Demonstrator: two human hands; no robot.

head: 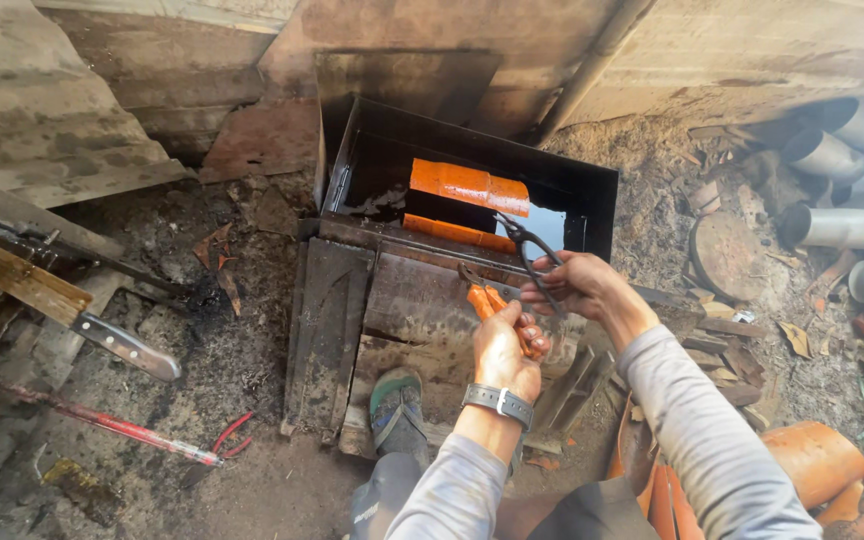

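Orange pipe pieces (469, 186) sit in dark liquid inside the black metal tank (592, 190), just beyond both hands. Judging by the reach over the tank, a piece could slip from a tool's tips and splash, since only narrow tips would grip it. The left hand (505, 352) has its fingers wrapped tight around orange-handled pliers (487, 298). The right hand (580, 285) closes its fingers on the handles of dark long tongs (525, 245), whose tips point toward the nearer pipe piece. A sandalled foot (398, 410) rests below.
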